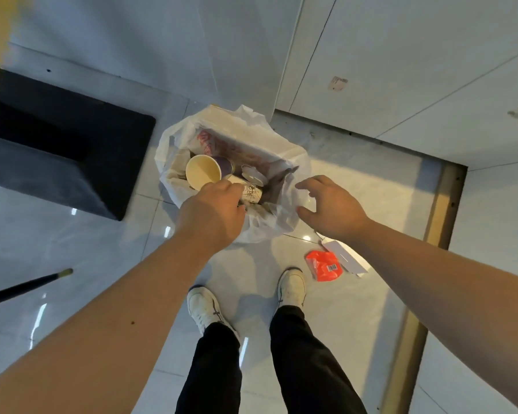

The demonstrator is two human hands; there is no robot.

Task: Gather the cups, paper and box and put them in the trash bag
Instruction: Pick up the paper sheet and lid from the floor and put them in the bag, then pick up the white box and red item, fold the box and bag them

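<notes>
A white translucent trash bag [290,162] stands open on the floor ahead of my feet. Inside it lie a box with red print [237,144], a cream cup with a purple outside [204,171] and a small lid [251,174]. My left hand [213,210] is over the bag's near rim, with fingers and thumb curled around the end of a patterned paper cup [253,195] that lies on its side in the bag's mouth. My right hand [331,204] hovers at the bag's right edge with fingers spread and nothing in it. A white piece of paper [346,258] lies on the floor.
A red packet [323,265] lies beside the white paper, right of my shoes [292,283]. A black block [57,144] stands to the left. A dark stick [21,286] slants in at the lower left. A metal floor strip [431,234] runs along the right.
</notes>
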